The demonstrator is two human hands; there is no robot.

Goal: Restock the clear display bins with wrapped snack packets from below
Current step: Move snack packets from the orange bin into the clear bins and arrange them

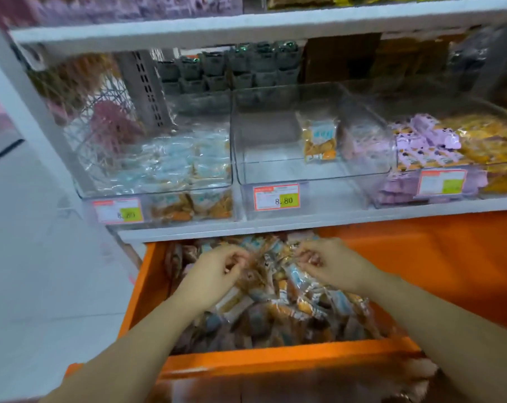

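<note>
Down in the orange drawer (290, 362), close to its back edge: pinching wrapped snack packets (300, 305) with the left hand (217, 270) and the right hand (332, 264), both curled tight. Up ahead on the shelf (188, 231), the near-empty middle bin (338, 199), closer to the right hand.

Orange drawer (290, 360), purple packets (429, 141), yellow-green price tags (277, 197).

A white shelving unit fills the view. Its upper shelf board (246, 24) and lower shelf board (275, 226) run across it, joined at the left by a slanting white side post (22, 91). A grey perforated upright (147, 88) stands behind. To the left lies a pale, glossy tiled floor (43, 271), evenly and softly lit.
</note>
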